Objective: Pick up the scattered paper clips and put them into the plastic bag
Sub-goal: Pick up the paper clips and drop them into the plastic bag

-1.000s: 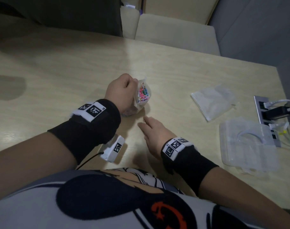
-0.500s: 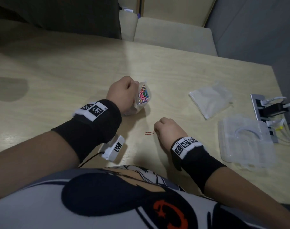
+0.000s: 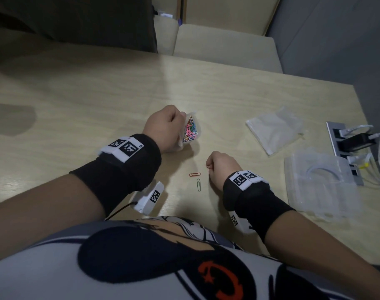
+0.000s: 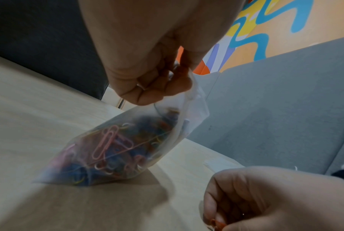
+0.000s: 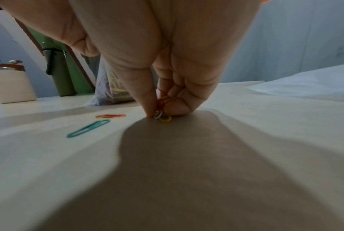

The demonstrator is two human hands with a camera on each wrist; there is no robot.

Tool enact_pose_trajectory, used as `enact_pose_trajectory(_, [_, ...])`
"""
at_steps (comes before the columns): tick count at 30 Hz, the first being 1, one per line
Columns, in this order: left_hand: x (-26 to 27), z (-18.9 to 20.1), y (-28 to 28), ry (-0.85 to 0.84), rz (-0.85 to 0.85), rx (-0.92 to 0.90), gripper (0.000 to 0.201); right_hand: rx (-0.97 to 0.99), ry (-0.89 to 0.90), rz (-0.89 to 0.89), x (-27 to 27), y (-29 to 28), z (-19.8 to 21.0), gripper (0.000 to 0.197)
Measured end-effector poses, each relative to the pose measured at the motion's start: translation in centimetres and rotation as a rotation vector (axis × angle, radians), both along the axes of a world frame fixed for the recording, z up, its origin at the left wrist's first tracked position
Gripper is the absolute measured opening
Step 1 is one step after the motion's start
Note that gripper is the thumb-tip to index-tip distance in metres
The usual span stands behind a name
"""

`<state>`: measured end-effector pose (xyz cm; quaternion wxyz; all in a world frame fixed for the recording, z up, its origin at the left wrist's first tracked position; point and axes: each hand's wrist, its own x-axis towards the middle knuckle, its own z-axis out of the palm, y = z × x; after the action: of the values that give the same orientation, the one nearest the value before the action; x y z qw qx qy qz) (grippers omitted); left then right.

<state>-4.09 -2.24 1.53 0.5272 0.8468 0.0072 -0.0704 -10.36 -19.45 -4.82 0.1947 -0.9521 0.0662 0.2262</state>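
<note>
My left hand (image 3: 165, 128) (image 4: 153, 84) pinches the top edge of a clear plastic bag (image 3: 190, 132) (image 4: 115, 150) holding several coloured paper clips; the bag's bottom rests on the table. To its lower right my right hand (image 3: 219, 167) (image 5: 161, 107) is curled, knuckles on the table, pinching a small bunch of paper clips (image 5: 162, 115), red, white and yellow ones showing. An orange paper clip (image 3: 194, 174) (image 5: 110, 116) and a green paper clip (image 3: 198, 184) (image 5: 88, 128) lie loose on the table just left of that hand.
The wooden table (image 3: 98, 94) also carries an empty clear bag (image 3: 273, 131), a clear plastic box (image 3: 321, 182) and a power strip with plugs and cables (image 3: 349, 146) at the right edge. A white cup (image 5: 8, 82) and a green bottle (image 5: 62, 73) stand far off.
My right hand went from flat on the table to curled, and slid right, pinching clips. First the orange clip, then the green one came into sight beside it. The left hand stayed with the bag.
</note>
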Motion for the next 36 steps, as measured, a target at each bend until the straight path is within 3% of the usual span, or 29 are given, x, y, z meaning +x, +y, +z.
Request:
enact_pose_trajectory(4, [0.0, -0.1, 0.1, 0.005, -0.021, 0.007, 0.03, 0.11, -0.07, -0.106, -0.1, -0.3, 0.9, 0.017])
enact_pose_trajectory(9, [0.1, -0.2, 0.0, 0.005, -0.045, 0.038, 0.03, 0.571, -0.319, -0.425, 1.5, 0.3, 4.5, 0.019])
enact_pose_trajectory(13, [-0.3, -0.3, -0.5, -0.002, -0.076, 0.028, 0.03, 0.817, -0.299, -0.42, 3.0, 2.4, 7.2, 0.024])
enact_pose_trajectory(16, [-0.4, -0.2, -0.4, -0.021, -0.064, 0.026, 0.03, 0.689, -0.279, -0.261, 3.2, 3.2, 7.8, 0.018])
enact_pose_trajectory(18, [-0.2, -0.2, -0.2, -0.025, -0.042, 0.013, 0.03, 0.553, -0.362, -0.162, 3.1, 2.7, 7.9, 0.022])
enact_pose_trajectory(21, [0.0, -0.2, 0.2, -0.01, -0.003, -0.02, 0.032, 0.551, -0.461, -0.247, 2.7, 1.1, 7.4, 0.024])
enact_pose_trajectory(23, [0.2, -0.3, 0.4, 0.002, 0.018, -0.053, 0.031, 0.482, -0.406, -0.281, 2.2, 0.0, 6.0, 0.023])
enact_pose_trajectory(24, [0.2, -0.3, 0.4, 0.006, 0.027, -0.069, 0.03, 0.378, -0.313, -0.216, 1.5, -0.3, 5.2, 0.026])
enact_pose_trajectory(26, [0.3, -0.1, 0.4, 0.015, 0.04, -0.082, 0.028, 0.13, -0.13, 0.079, -0.5, -0.4, 3.3, 0.043])
enact_pose_trajectory(29, [0.5, 0.1, 0.4, 0.012, 0.04, -0.08, 0.027, -0.003, -0.084, 0.516, -3.5, 0.1, 0.8, 0.063])
enact_pose_trajectory(31, [0.5, 0.0, 0.4, -0.001, 0.032, -0.067, 0.027, -0.013, -0.097, 0.597, -4.6, 0.1, 0.2, 0.058])
enact_pose_trajectory(36, [0.2, -0.5, 0.0, 0.01, 0.0, -0.052, 0.03, -0.083, -0.12, 0.585, -5.8, -0.2, 0.3, 0.044])
